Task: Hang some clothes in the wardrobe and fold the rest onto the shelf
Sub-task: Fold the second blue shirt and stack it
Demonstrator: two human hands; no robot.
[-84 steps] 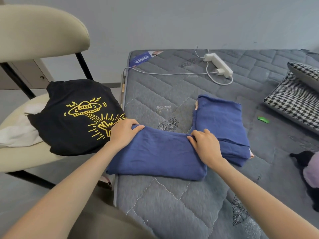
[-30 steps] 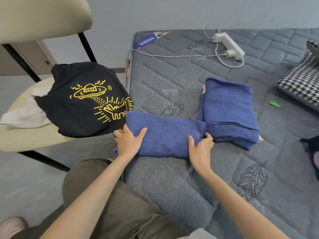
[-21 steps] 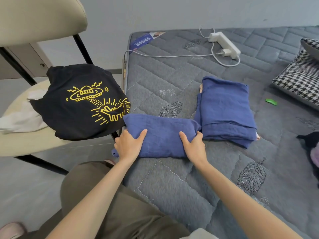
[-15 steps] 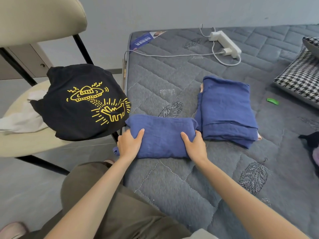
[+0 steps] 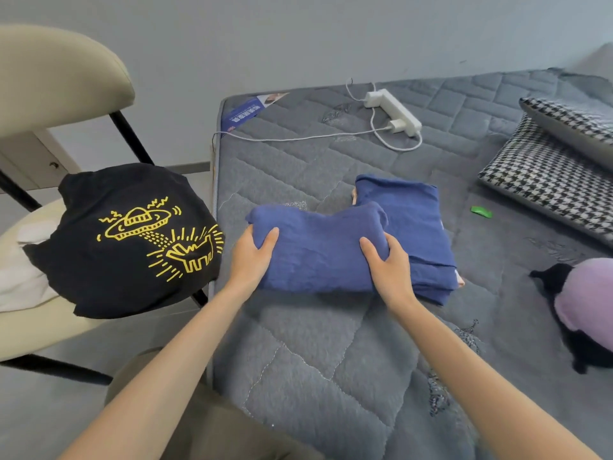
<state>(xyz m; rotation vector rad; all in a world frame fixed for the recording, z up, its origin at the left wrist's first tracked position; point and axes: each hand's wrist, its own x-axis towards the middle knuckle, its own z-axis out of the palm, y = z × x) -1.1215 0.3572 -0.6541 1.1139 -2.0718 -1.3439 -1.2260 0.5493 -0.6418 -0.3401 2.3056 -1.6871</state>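
A folded blue garment (image 5: pixel 318 250) is lifted off the grey mattress (image 5: pixel 325 353), casting a shadow below it. My left hand (image 5: pixel 250 257) grips its left end, thumb on top. My right hand (image 5: pixel 386 265) grips its right end, which overlaps a second folded blue garment (image 5: pixel 418 227) lying flat on the mattress. A black T-shirt with a yellow print (image 5: pixel 132 237) is draped over the seat of a beige chair (image 5: pixel 49 88) to the left, on top of a white cloth (image 5: pixel 20 287).
A white power strip (image 5: pixel 393 111) with its cable lies at the mattress's far edge, beside a blue leaflet (image 5: pixel 243 114). Houndstooth pillows (image 5: pixel 550 180) sit at the right, a small green item (image 5: pixel 481 212) near them, and a black and lilac plush (image 5: pixel 587 307) at the right edge.
Both hands have lifted the folded blue garment off the mattress and moved it right and away, so its right end now overlaps the second blue garment.
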